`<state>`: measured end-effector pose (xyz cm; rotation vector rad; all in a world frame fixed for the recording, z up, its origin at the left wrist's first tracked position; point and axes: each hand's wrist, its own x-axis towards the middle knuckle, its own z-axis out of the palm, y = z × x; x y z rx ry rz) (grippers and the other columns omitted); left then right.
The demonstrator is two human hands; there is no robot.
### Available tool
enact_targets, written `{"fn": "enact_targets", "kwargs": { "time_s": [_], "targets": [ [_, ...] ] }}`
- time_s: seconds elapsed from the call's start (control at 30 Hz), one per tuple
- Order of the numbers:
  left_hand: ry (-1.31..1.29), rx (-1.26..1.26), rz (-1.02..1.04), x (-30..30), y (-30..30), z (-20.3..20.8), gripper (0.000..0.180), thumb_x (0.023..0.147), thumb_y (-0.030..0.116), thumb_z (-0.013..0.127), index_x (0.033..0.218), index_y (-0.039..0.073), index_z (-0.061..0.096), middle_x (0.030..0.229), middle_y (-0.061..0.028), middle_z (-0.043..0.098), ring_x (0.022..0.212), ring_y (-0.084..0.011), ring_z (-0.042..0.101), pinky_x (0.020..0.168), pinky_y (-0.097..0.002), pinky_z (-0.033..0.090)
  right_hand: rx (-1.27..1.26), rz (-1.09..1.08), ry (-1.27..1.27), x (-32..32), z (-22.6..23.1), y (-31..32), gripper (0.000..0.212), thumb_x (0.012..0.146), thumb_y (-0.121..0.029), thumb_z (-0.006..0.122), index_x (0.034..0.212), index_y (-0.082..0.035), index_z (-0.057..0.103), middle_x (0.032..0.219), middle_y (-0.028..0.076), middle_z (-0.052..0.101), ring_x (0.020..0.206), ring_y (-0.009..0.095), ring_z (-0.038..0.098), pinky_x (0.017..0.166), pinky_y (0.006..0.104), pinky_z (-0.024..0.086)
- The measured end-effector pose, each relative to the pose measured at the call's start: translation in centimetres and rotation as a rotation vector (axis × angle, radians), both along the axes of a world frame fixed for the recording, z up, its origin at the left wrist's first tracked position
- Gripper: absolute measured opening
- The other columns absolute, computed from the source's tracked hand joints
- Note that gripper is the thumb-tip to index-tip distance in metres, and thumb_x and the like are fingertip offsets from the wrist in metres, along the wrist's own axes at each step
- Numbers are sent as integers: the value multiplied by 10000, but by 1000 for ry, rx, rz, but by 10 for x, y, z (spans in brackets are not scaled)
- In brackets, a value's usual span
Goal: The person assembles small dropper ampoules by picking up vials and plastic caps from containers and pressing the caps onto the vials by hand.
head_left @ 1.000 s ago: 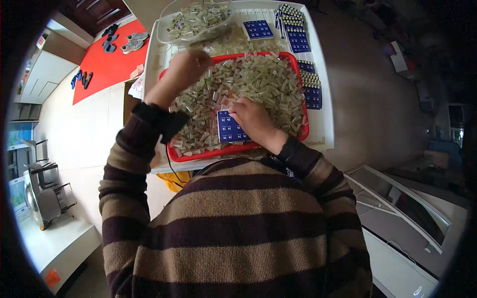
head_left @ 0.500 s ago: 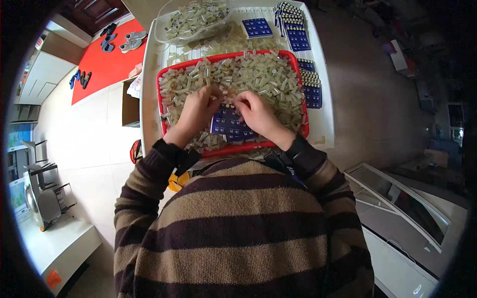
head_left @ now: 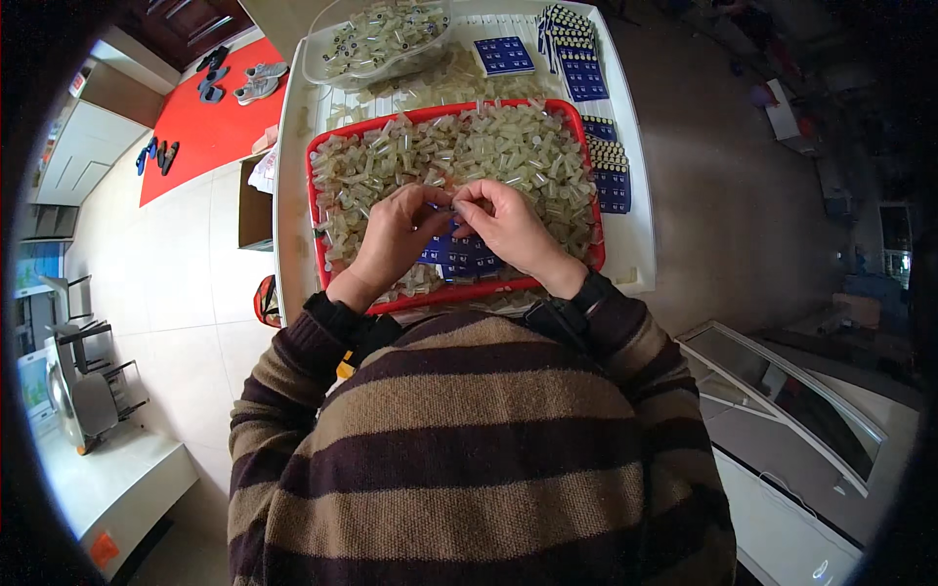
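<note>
Both hands are over a red-rimmed tray (head_left: 459,293) heaped with short, pale translucent tubes (head_left: 532,146). My left hand (head_left: 403,230) and my right hand (head_left: 500,223) meet at the fingertips. Each has its thumb and fingers pinched together. Whatever sits between them is too small and covered to make out. Just beneath the fingers, dark blue printed cards (head_left: 467,262) lie on the tubes near the tray's front side. My hands hide the cards' upper part.
A clear plastic tub (head_left: 342,74) of similar tubes stands behind the tray at left. Blue cards (head_left: 505,57) are stacked beside it. More blue cards topped with pale round pieces (head_left: 584,76) lie along the right of the white table (head_left: 640,234). A cardboard box (head_left: 256,210) stands left.
My left hand has come down and right until its fingertips meet those of my right hand. The hands now cover more of the blue cards.
</note>
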<state>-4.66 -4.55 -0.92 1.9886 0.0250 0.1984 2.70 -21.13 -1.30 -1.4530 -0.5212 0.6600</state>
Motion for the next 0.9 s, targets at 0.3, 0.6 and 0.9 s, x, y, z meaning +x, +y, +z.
{"fn": "enact_targets", "kwargs": {
  "time_s": [0.3, 0.6, 0.9],
  "targets": [
    [-51, 53, 30, -3, 1, -2, 197, 767, 45, 687, 948, 26, 612, 831, -113, 617, 680, -225, 606, 602, -310, 487, -56, -80, -20, -2, -1, 0, 122, 897, -52, 580, 990, 25, 558, 883, 69, 593, 728, 148, 621, 660, 252, 524],
    [91, 443, -105, 36, 50, 22, 184, 794, 123, 662, 948, 26, 635, 822, -141, 655, 706, -255, 654, 622, -334, 506, -411, -27, -939, -7, -21, 4, 227, 804, -107, 650, 1017, -53, 590, 967, 136, 595, 856, 318, 615, 712, 400, 511],
    [-321, 349, 152, 99, 84, 45, 162, 831, 140, 644, 939, 20, 657, 791, -101, 682, 730, -228, 668, 629, -332, 526, -562, 79, -958, -10, -18, 11, 167, 820, -156, 620, 978, -107, 597, 928, 105, 579, 832, 316, 604, 693, 426, 503]
  ]
}}
